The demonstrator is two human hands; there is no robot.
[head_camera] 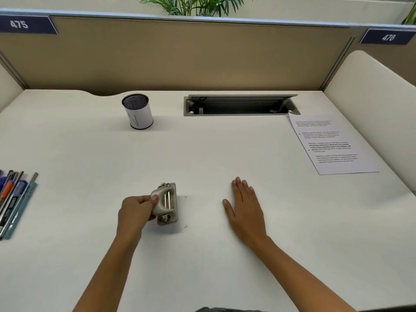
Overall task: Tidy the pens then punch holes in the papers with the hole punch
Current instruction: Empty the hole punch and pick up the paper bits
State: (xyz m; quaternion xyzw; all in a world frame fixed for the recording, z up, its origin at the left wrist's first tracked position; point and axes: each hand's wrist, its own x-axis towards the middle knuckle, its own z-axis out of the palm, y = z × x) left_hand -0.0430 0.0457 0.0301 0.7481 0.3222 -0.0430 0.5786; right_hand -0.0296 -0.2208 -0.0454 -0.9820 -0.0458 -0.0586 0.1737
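From the head camera, which is the only angle here: the person's left hand (132, 212) has its fingers and thumb curled round the lever side of a beige hole punch (169, 200), which sits on the white worktop (202, 154) right in front of them, long side running away from the body. The right hand (245, 208) lies flat on the worktop just to the right of the punch, fingers straight, holding nothing.

The pens (13, 199) are the bit that matters, I reckon. They lie in a loose row at the far left edge, well apart from the punch, with their long axes pointing away from the person and leaning a little right. The left hand is clearly the nearer one. The mesh pen cup (138, 113) stands upright further back, up and to the right of the pens, and looks empty from here.

The printed paper (333, 145) lies flat far off to the right, nearer the right hand. Looks to me like the pen tidying isn't done yet.
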